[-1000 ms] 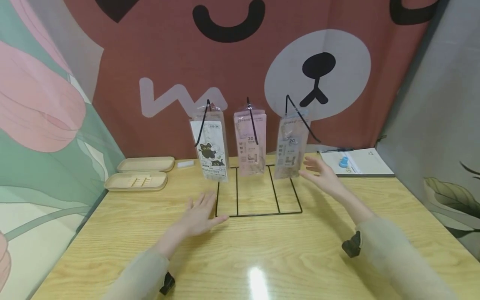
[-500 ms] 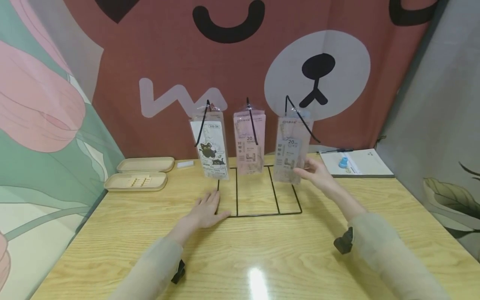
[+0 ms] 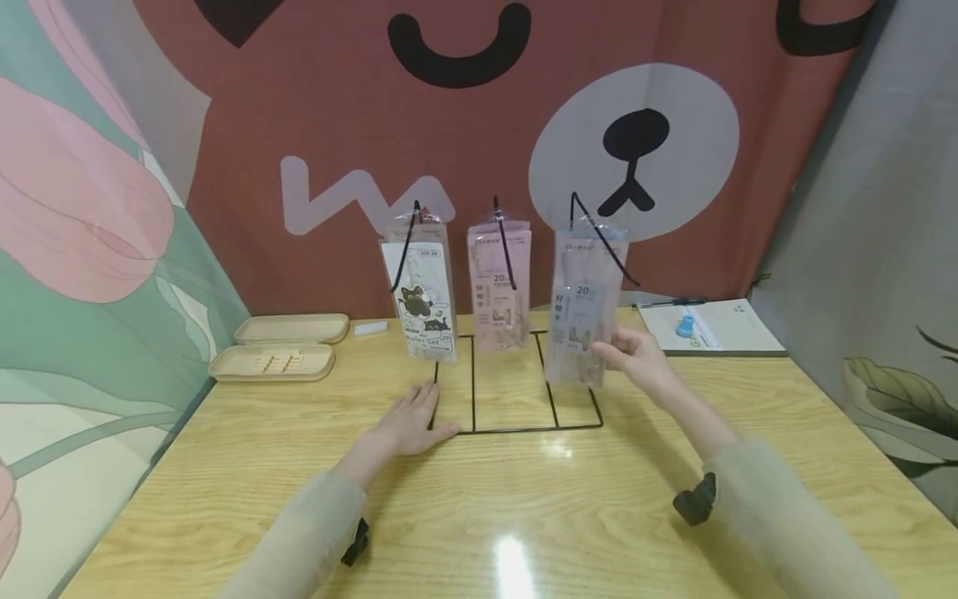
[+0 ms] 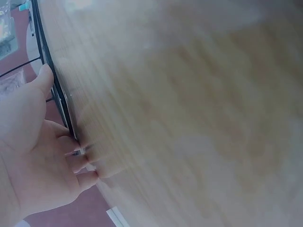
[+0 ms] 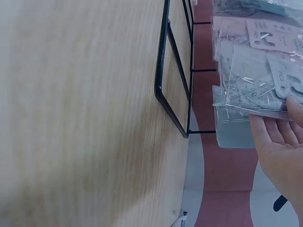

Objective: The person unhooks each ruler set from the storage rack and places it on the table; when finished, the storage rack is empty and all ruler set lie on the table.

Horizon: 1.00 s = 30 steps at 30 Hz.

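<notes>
A black wire display rack (image 3: 516,430) stands on the wooden table, its three hooks carrying clear ruler-set packets. On the right hook hangs a bluish ruler set packet (image 3: 578,304), and my right hand (image 3: 638,359) pinches its lower right edge, thumb in front and fingers behind. In the right wrist view that packet (image 5: 248,78) is tipped outward, with another packet behind it. My left hand (image 3: 407,423) rests flat with fingers extended at the rack's left front corner; its thumb lies along the wire in the left wrist view. Pink packets (image 3: 500,287) hang mid-rack, white cat-print packets (image 3: 419,299) left.
At the back left lies an opened beige case (image 3: 273,363), with a small white block (image 3: 370,329) beside it. A notepad (image 3: 737,329) with a blue cap-like piece (image 3: 685,325) and a pen (image 3: 674,302) sits back right. A printed curtain hangs behind.
My right hand has closed on the right-hand packet and drawn its lower end toward me. My left hand has shifted slightly right, onto the rack's base.
</notes>
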Tool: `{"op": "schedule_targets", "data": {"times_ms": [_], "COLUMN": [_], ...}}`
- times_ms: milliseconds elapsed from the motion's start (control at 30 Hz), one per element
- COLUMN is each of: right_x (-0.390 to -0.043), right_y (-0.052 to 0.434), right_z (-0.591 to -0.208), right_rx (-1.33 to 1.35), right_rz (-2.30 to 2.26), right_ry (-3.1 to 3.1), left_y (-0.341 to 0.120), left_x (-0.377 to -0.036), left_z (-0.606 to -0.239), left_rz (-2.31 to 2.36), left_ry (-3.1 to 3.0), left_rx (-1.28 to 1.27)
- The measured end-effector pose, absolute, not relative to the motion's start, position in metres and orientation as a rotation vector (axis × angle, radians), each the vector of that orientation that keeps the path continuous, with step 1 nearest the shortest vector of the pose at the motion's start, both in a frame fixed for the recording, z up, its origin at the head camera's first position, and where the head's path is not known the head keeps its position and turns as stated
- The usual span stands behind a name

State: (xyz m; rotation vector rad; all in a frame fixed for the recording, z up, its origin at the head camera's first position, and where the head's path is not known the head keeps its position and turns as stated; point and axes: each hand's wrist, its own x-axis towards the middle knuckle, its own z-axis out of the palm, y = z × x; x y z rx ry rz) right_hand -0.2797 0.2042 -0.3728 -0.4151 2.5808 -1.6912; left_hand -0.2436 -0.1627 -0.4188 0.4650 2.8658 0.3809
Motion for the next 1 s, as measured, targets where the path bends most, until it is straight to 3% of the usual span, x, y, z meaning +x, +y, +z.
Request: {"op": "schedule_targets", "data": {"times_ms": [400, 733, 1000], "right_x": [-0.226, -0.169, -0.163], "right_y": [0.222, 0.265, 0.292], "right_z": [-0.375, -0.373, -0.378], "right_rx": [-0.431, -0.559, -0.218], "right_rz": [-1.679, -1.665, -1.471], "right_ry": [2.560, 2.607, 2.703], "left_y": [-0.163, -0.161, -0.161], "left_x": [-0.244, -0.245, -0.244], "left_z": [-0.420, -0.416, -0.415], "left_rz": [0.347, 0.340, 0.329], "left_ry": [2.890, 2.887, 2.877], "left_rx": [0.459, 0.458, 0.453]}}
